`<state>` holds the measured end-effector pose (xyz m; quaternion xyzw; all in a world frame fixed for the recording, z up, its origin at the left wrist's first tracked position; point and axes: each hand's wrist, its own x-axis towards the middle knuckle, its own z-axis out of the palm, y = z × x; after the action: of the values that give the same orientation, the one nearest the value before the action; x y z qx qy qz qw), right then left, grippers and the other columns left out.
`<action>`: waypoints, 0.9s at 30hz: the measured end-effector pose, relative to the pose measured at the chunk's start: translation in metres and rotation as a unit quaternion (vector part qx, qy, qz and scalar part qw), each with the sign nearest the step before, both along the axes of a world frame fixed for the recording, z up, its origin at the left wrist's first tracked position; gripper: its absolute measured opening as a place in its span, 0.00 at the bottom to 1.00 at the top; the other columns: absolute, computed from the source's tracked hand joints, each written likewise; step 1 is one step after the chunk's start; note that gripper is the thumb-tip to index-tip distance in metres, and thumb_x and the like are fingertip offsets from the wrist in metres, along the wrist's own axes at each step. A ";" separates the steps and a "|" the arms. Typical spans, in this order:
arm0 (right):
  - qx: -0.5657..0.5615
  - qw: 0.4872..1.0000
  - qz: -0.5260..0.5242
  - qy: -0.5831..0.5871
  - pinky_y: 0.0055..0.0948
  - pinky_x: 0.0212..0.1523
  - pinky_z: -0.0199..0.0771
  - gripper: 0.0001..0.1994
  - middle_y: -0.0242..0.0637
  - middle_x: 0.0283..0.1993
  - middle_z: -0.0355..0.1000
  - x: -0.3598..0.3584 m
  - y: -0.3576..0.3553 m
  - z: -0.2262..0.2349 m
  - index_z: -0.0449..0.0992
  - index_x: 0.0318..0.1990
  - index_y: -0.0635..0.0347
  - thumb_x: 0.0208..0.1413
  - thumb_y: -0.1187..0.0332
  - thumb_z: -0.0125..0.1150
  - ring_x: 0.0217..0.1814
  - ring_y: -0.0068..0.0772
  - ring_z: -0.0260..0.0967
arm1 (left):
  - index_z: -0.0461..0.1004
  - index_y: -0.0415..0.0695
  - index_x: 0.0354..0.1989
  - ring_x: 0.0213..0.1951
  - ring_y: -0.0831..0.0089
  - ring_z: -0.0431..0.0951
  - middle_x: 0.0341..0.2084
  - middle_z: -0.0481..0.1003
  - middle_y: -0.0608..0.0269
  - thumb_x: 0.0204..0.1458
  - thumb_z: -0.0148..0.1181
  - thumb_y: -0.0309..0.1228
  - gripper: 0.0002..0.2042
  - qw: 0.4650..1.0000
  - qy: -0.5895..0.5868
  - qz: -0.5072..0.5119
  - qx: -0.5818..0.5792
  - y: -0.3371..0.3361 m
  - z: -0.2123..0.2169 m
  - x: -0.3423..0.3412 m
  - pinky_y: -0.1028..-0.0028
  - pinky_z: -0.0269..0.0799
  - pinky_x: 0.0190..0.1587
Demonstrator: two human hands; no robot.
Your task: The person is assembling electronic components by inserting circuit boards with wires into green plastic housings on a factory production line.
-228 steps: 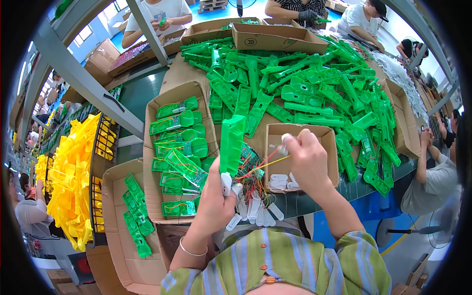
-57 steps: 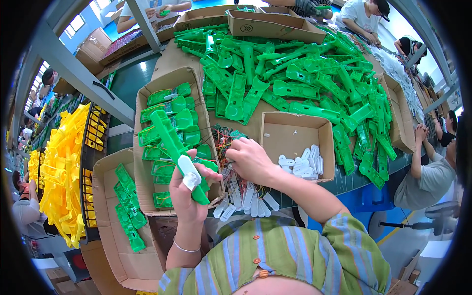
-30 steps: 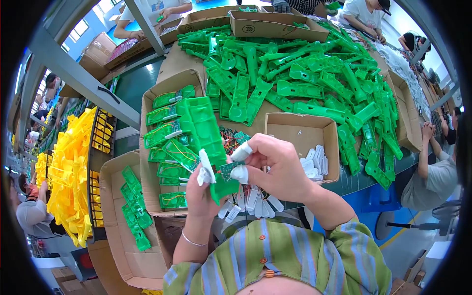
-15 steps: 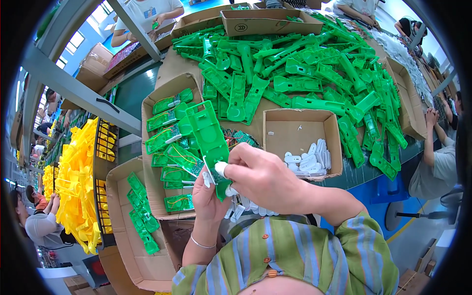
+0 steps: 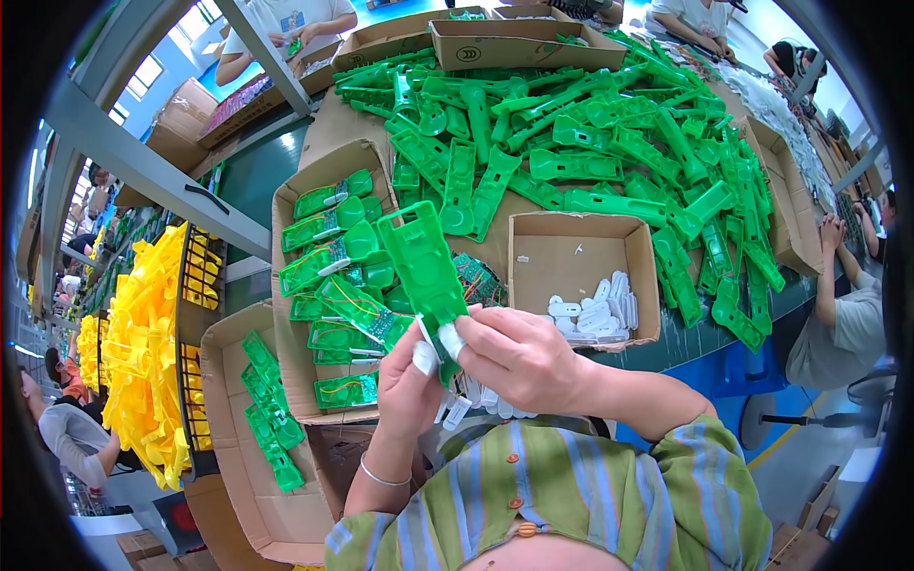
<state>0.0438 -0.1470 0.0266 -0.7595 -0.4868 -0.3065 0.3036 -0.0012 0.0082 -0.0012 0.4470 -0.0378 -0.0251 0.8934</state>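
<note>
Before me a long green plastic housing shell [image 5: 426, 259] is held up by its lower end, its moulded hollows facing me. My left hand [image 5: 407, 383] is closed on the lower left edge, with a white covering on the thumb. From the right, my right hand [image 5: 514, 354] pinches the same end, its fingertips also covered in white. A white part shows along the shell's lower left edge, mostly hidden by the fingers. Just behind stands a cardboard box [image 5: 286, 376] of green shells with circuit boards and wires. Right of my hands, a smaller box [image 5: 583, 225] holds white oval plastic pieces [image 5: 598, 309].
A big heap of green shells [image 5: 571, 143] covers the far table. At left are a carton [image 5: 271, 528] with several green pieces and a black rack of yellow parts [image 5: 143, 362]. White pieces [image 5: 458, 411] lie close to my body. Other people sit around the table.
The shell has turned and shifted slightly right. My right hand has moved down from above its lower end to grip its right edge; my left thumb now presses the left side.
</note>
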 end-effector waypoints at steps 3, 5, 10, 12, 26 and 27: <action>0.020 1.000 0.004 0.011 0.29 0.32 0.71 0.12 0.40 0.34 0.64 -0.001 -0.003 -0.004 0.71 0.28 0.68 0.28 0.74 0.57 0.34 0.36 0.66 | 0.60 0.36 0.53 0.41 0.78 0.71 0.43 0.69 0.63 0.53 0.50 0.28 0.19 0.990 -0.047 0.015 0.130 -0.003 -0.010 0.002 0.79 0.68 0.40; 0.029 0.999 0.014 0.036 0.29 0.33 0.72 0.12 0.40 0.35 0.65 0.000 -0.006 -0.003 0.71 0.28 0.68 0.29 0.76 0.59 0.35 0.37 0.67 | 0.60 0.34 0.53 0.42 0.80 0.70 0.42 0.70 0.63 0.51 0.53 0.24 0.21 0.989 -0.047 0.023 0.141 -0.004 -0.009 0.002 0.79 0.66 0.44; 0.186 0.918 0.081 0.342 0.25 0.35 0.73 0.13 0.40 0.36 0.69 0.001 -0.022 0.003 0.72 0.36 0.67 0.38 0.81 0.63 0.35 0.30 0.71 | 0.64 0.35 0.47 0.36 0.81 0.70 0.36 0.71 0.64 0.52 0.53 0.24 0.14 0.991 -0.072 0.023 0.108 -0.010 0.007 -0.002 0.81 0.67 0.38; 0.240 0.834 0.116 0.483 0.24 0.38 0.73 0.15 0.40 0.39 0.68 -0.003 -0.019 -0.008 0.71 0.39 0.68 0.41 0.78 0.65 0.38 0.26 0.69 | 0.65 0.35 0.45 0.35 0.82 0.70 0.36 0.71 0.64 0.52 0.52 0.24 0.12 0.987 -0.092 0.052 0.123 -0.017 0.010 -0.004 0.82 0.66 0.36; 0.309 0.641 0.289 0.640 0.28 0.48 0.67 0.26 0.36 0.42 0.65 0.007 -0.019 -0.011 0.61 0.48 0.65 0.41 0.74 0.66 0.45 0.27 0.65 | 0.62 0.37 0.47 0.28 0.81 0.69 0.32 0.70 0.61 0.52 0.49 0.24 0.14 0.991 -0.088 0.028 0.094 -0.017 0.022 -0.005 0.82 0.66 0.29; 0.273 0.667 0.319 0.615 0.31 0.53 0.63 0.31 0.38 0.48 0.63 0.014 -0.024 -0.010 0.56 0.53 0.65 0.41 0.73 0.65 0.50 0.31 0.64 | 0.58 0.37 0.50 0.30 0.78 0.70 0.35 0.70 0.58 0.53 0.49 0.25 0.16 0.996 -0.075 -0.011 0.042 -0.018 0.032 -0.001 0.81 0.68 0.31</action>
<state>0.0579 -0.1706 0.0161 -0.4575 -0.2969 0.2267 0.8070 -0.0026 -0.0098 0.0307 0.4841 -0.1082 -0.0030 0.8683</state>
